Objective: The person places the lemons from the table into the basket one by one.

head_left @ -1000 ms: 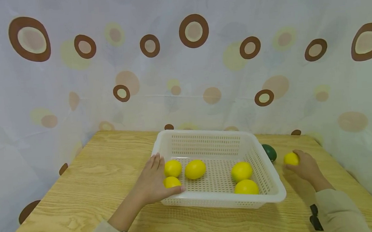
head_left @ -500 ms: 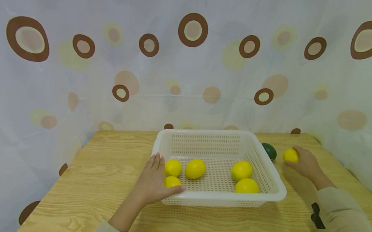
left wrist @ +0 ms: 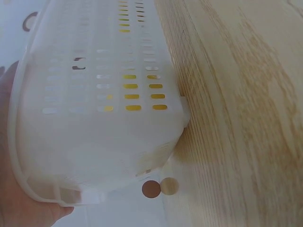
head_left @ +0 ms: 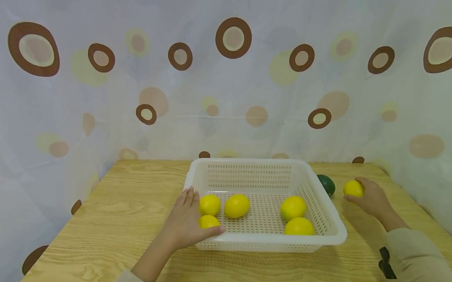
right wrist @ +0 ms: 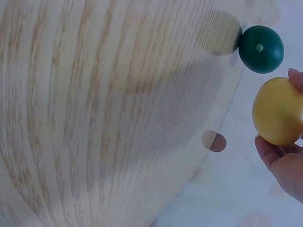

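Observation:
My right hand (head_left: 375, 198) holds a yellow lemon (head_left: 352, 189) above the table, right of the basket. In the right wrist view the thumb and fingers grip that lemon (right wrist: 277, 111) from the side. A dark green, round fruit (head_left: 327, 185) lies close to the basket's right wall, left of the held lemon. Over the near left corner of the white plastic basket (head_left: 257, 239) rests my left hand (head_left: 184, 221), fingers extended along the left rim and thumb along the front rim. Inside lie several lemons, some at the left (head_left: 237, 206) and others at the right (head_left: 293, 208).
The wooden table (head_left: 135, 201) carries the basket. A pale curtain (head_left: 214, 89) with brown and beige circles hangs behind and at both sides. Through the basket's slotted side (left wrist: 104, 127), yellow shows in the left wrist view.
Over the last second the right hand has lifted very slightly with the lemon. The left hand, the basket and the other fruit look unmoved.

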`<action>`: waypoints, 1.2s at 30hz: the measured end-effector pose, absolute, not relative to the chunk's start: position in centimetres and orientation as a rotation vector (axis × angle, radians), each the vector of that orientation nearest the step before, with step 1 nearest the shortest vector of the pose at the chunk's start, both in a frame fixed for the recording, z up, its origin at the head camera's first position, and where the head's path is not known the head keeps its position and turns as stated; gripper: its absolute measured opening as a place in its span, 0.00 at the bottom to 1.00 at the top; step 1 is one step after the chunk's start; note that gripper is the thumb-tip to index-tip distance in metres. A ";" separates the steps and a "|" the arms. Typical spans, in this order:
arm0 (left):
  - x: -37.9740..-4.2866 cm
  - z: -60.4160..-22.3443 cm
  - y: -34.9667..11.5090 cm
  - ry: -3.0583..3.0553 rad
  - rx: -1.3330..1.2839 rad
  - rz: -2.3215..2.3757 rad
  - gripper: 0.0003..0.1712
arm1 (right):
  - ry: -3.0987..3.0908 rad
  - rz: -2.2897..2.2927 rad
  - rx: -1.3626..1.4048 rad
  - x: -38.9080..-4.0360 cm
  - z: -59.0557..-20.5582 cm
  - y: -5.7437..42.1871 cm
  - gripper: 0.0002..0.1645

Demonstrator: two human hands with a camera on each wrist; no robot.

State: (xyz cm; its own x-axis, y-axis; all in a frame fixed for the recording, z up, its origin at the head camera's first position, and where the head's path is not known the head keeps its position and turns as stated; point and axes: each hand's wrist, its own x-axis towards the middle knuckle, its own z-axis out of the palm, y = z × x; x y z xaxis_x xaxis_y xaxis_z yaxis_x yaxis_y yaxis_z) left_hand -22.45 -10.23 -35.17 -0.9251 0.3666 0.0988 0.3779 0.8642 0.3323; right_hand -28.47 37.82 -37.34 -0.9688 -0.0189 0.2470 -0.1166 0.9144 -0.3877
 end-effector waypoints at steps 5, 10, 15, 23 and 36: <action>-22.5 -35.2 -10.2 -2.996 -0.601 -0.550 0.64 | -2.836 0.590 0.110 -28.3 -37.1 37.7 0.40; -22.4 -35.2 -10.2 -2.991 -0.604 -0.556 0.64 | -2.831 0.587 0.110 -28.3 -36.9 37.6 0.40; -22.3 -35.1 -10.3 -2.989 -0.602 -0.559 0.63 | -2.836 0.597 0.103 -28.3 -36.8 37.4 0.41; -22.2 -35.0 -10.2 -2.992 -0.591 -0.575 0.64 | -2.841 0.623 0.088 -28.2 -36.6 37.0 0.41; -22.3 -34.9 -10.2 -2.988 -0.608 -0.558 0.63 | -2.823 0.612 0.109 -28.2 -36.3 36.5 0.40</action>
State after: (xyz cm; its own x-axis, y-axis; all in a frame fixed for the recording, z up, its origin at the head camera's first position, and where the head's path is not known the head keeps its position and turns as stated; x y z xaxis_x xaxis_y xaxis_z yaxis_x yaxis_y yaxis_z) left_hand -22.30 -10.23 -34.92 -0.9223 0.3704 0.1106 0.3853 0.8584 0.3387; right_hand -28.20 36.53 -36.25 -0.9659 -0.0197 0.2580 -0.1248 0.9089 -0.3979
